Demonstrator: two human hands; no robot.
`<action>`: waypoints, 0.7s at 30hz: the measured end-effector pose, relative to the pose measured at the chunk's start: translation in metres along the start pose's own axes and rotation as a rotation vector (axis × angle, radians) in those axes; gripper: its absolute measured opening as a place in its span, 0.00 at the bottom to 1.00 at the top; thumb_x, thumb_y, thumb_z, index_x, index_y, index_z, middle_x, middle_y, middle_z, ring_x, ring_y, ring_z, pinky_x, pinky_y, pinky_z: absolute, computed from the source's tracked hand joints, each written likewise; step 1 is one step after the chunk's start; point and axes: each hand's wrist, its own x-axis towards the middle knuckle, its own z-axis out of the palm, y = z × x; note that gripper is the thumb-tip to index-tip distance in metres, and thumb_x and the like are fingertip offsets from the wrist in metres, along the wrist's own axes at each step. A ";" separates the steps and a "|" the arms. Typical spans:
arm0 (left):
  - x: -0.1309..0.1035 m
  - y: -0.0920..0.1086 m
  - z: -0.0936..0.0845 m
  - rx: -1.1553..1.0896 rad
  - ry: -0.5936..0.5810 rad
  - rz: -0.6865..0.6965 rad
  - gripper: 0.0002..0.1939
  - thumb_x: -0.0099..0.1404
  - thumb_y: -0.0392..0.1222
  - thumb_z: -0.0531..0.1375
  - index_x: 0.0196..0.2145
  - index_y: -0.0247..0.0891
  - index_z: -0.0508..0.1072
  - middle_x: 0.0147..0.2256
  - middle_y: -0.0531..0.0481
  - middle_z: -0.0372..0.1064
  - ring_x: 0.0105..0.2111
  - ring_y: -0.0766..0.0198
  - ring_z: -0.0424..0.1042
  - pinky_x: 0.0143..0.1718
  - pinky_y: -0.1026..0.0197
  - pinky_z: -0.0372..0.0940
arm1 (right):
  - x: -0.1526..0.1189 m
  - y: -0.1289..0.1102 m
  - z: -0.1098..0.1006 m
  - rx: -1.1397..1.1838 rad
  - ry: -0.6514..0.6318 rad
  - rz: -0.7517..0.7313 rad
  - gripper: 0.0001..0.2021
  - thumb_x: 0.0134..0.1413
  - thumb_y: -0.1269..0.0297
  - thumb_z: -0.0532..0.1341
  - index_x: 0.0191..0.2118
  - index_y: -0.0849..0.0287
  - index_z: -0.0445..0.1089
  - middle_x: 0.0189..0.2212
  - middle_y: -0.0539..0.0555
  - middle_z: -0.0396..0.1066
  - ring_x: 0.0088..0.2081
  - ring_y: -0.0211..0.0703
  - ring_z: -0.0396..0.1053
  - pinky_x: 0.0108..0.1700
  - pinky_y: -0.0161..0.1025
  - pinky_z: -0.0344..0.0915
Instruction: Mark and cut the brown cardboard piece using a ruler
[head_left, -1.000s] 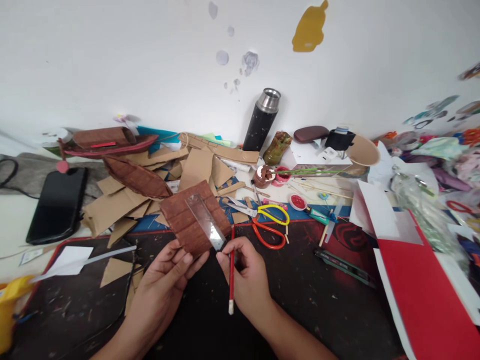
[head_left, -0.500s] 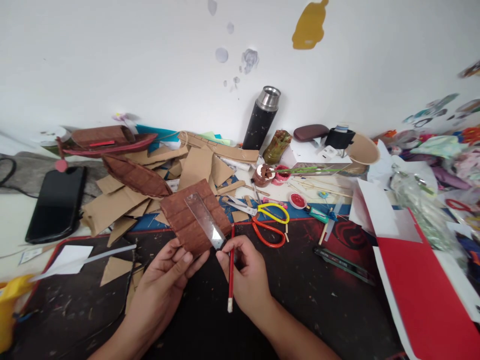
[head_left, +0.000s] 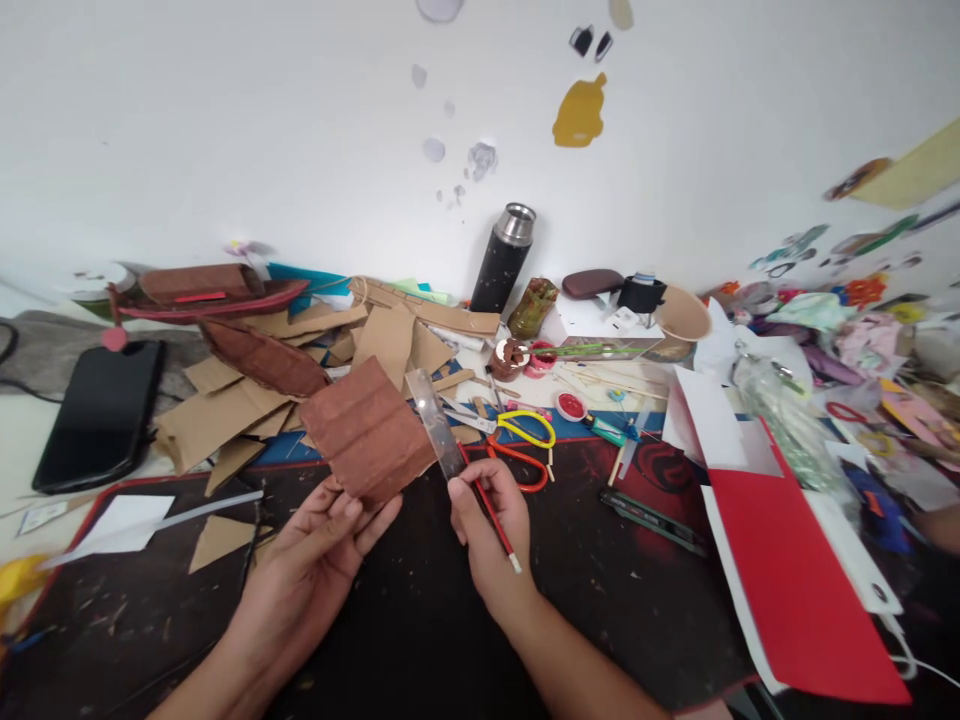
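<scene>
My left hand (head_left: pixel 326 545) grips the lower corner of a brown-painted square of cardboard (head_left: pixel 367 430), its grooved face tilted toward me. In my right hand (head_left: pixel 491 520) are a clear ruler (head_left: pixel 431 410) and a red pencil (head_left: pixel 491 515), pinched together, with the pencil's white end pointing down to the right. The ruler stands just right of the cardboard square, close to its edge. Beyond the hands lie scissors (head_left: pixel 529 428) with yellow and orange handles. A brown boat-shaped cardboard piece (head_left: pixel 262 358) rests behind the square on the left.
Cardboard scraps (head_left: pixel 225 405) pile up behind my left hand, near a black phone (head_left: pixel 101 415). A black thermos (head_left: pixel 504 258) stands against the wall. To the right are a utility knife (head_left: pixel 651 520) and red card (head_left: pixel 795 570). A glue gun (head_left: pixel 21 580) sits at the far left.
The ruler has come off the brown cardboard square and moved to its right, the pencil turning with my right hand. The camera view has shifted up and to the right.
</scene>
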 end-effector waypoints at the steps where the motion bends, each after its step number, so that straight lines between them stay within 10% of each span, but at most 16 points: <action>1: 0.000 0.000 -0.001 0.000 -0.013 -0.005 0.24 0.45 0.40 0.88 0.38 0.40 0.84 0.45 0.48 0.86 0.48 0.54 0.86 0.56 0.49 0.84 | 0.002 -0.001 0.001 0.045 -0.005 0.013 0.21 0.67 0.40 0.72 0.41 0.52 0.69 0.22 0.40 0.57 0.21 0.34 0.53 0.23 0.33 0.52; 21: -0.008 -0.007 -0.005 0.136 -0.197 -0.010 0.24 0.50 0.41 0.86 0.42 0.43 0.84 0.47 0.46 0.87 0.54 0.47 0.85 0.58 0.47 0.82 | 0.004 -0.016 0.012 0.174 -0.135 0.042 0.25 0.62 0.38 0.74 0.38 0.55 0.72 0.24 0.42 0.63 0.20 0.31 0.53 0.23 0.33 0.51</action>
